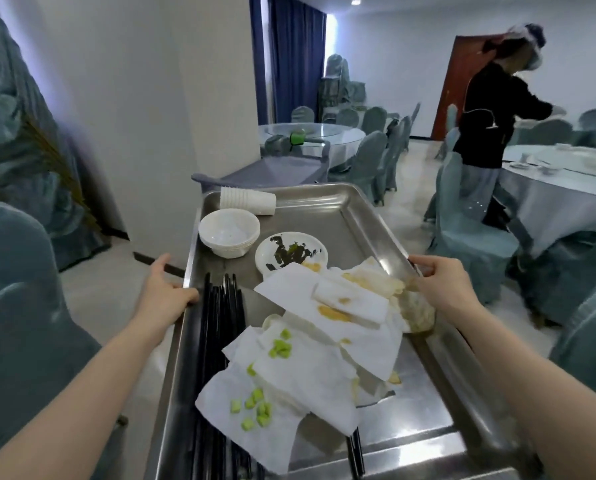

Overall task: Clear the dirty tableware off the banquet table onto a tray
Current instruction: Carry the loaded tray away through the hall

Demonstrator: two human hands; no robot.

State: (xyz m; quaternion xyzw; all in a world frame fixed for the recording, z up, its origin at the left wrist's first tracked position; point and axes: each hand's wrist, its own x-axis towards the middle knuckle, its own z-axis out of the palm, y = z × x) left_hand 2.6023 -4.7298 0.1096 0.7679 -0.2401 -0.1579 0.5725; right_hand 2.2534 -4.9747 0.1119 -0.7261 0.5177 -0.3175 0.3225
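Note:
I carry a steel tray (358,216) in front of me. My left hand (163,292) grips its left rim, and my right hand (441,282) grips its right rim. On the tray lie stained white napkins (310,344) with green food bits, black chopsticks (217,341) along the left side, a stack of white bowls (229,232), a small dirty plate (291,254) and stacked white cups (248,200) lying on their side at the far end.
A grey cart (272,171) stands just beyond the tray. A person in black bends over a round banquet table (566,188) at the right, ringed by covered chairs (469,237). Another round table (310,133) stands farther back. A covered chair (19,306) is at my left.

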